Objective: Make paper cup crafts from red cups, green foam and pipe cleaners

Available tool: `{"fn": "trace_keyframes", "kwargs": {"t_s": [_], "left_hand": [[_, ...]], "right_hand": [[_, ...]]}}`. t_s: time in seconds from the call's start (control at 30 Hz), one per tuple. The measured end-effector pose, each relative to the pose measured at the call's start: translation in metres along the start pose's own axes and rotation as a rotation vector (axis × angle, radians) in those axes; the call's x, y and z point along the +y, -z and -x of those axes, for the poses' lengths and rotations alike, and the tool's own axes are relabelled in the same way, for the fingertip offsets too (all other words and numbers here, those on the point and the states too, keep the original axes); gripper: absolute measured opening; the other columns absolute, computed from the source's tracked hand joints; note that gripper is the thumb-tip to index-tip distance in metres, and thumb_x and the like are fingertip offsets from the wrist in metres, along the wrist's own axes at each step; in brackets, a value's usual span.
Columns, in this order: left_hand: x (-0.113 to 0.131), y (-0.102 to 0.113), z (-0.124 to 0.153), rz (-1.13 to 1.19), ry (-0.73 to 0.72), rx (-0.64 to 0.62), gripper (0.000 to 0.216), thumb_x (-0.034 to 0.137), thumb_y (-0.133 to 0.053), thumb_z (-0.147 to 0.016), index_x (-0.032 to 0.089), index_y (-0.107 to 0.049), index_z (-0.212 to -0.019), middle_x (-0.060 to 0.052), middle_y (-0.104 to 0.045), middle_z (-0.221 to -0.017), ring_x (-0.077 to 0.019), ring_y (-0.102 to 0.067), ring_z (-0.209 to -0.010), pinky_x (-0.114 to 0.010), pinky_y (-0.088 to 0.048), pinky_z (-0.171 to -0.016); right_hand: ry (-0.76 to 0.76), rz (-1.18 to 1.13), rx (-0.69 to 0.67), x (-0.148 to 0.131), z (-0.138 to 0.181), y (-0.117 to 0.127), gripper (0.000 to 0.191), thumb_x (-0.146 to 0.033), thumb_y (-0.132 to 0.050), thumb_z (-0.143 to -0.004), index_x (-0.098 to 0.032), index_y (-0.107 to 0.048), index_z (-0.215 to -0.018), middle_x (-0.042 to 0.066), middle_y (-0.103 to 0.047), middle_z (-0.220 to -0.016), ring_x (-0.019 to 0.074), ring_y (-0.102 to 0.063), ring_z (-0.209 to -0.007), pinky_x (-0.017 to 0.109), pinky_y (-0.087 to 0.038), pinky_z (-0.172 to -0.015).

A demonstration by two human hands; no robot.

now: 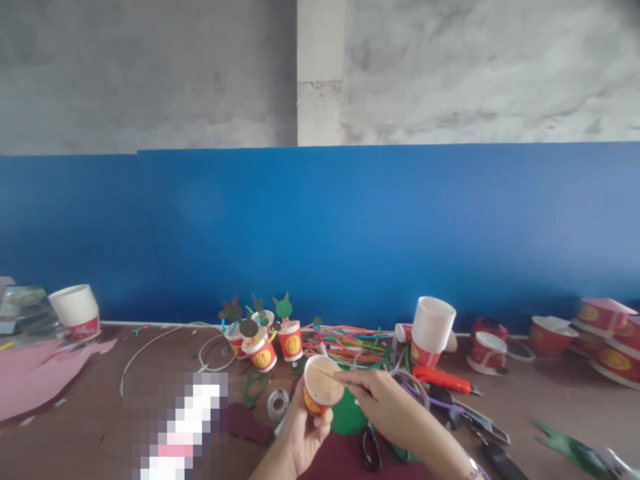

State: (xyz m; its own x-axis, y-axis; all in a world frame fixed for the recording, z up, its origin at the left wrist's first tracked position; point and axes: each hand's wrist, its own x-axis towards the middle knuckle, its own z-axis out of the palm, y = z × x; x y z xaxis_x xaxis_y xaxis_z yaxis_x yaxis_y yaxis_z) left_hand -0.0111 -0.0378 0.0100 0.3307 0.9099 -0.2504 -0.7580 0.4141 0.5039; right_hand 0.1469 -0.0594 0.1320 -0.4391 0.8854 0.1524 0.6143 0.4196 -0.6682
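My left hand (303, 433) is wrapped round a small red paper cup (320, 387) with a yellow emblem, holding it tilted so its white bottom faces me. A thin stick (327, 375) lies across that face, pinched at its right end by the fingers of my right hand (387, 403). Both hands are low in the middle of the view, above the brown table (100, 413). Just behind them stand several finished red cups (263, 343) with green paper shapes on sticks.
Coloured straws (345, 340) lie in a heap behind the cup. A stack of white cups (431, 330) leans at the right, with an orange utility knife (443, 380), scissors (371, 450) and a tape roll (278, 402) near. More red cups (550, 333) are far right; pink paper (35, 373) lies left.
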Motion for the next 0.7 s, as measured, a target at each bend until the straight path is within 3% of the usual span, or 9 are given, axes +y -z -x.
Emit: {"fn": "trace_keyframes", "kwargs": {"t_s": [0.3,0.4,0.53,0.7], "left_hand": [[0.001,-0.004,0.003,-0.082,-0.020,-0.013,0.039,0.051,-0.064,-0.076,0.015,-0.048,-0.070,0.004,-0.048,-0.055,-0.0011,-0.032,-0.038,-0.015,-0.016,-0.039],[-0.002,-0.007,0.004,-0.151,-0.054,0.036,0.039,0.052,-0.063,-0.075,0.015,-0.053,-0.075,0.001,-0.054,-0.057,-0.0057,-0.045,-0.042,-0.016,-0.025,-0.040],[-0.004,-0.012,0.005,-0.318,-0.259,0.050,0.041,0.052,-0.060,-0.077,0.014,-0.059,-0.093,-0.007,-0.066,-0.079,-0.0193,-0.063,-0.075,-0.026,-0.047,-0.062],[-0.005,-0.015,0.012,-0.471,-0.434,-0.003,0.053,0.036,-0.079,-0.062,0.019,-0.057,-0.107,-0.008,-0.065,-0.104,-0.0251,-0.057,-0.104,-0.030,-0.045,-0.085]], "right_hand": [[0.005,0.030,-0.029,-0.001,-0.001,-0.001,0.039,-0.016,-0.033,-0.085,-0.021,-0.070,-0.092,0.001,-0.068,-0.074,0.0162,-0.060,-0.070,0.023,-0.041,-0.064],[-0.018,0.075,-0.048,0.000,-0.001,-0.001,0.036,-0.017,-0.033,-0.085,-0.021,-0.069,-0.085,0.000,-0.064,-0.066,0.0139,-0.055,-0.060,0.022,-0.036,-0.056],[-0.018,0.192,-0.011,0.004,-0.001,-0.002,0.035,-0.013,-0.033,-0.083,-0.018,-0.063,-0.067,0.001,-0.060,-0.064,0.0134,-0.052,-0.061,0.024,-0.032,-0.058],[-0.035,0.256,0.017,0.008,-0.002,-0.005,0.034,-0.010,-0.032,-0.081,-0.018,-0.057,-0.059,0.000,-0.056,-0.060,0.0136,-0.050,-0.061,0.025,-0.030,-0.058]]}}
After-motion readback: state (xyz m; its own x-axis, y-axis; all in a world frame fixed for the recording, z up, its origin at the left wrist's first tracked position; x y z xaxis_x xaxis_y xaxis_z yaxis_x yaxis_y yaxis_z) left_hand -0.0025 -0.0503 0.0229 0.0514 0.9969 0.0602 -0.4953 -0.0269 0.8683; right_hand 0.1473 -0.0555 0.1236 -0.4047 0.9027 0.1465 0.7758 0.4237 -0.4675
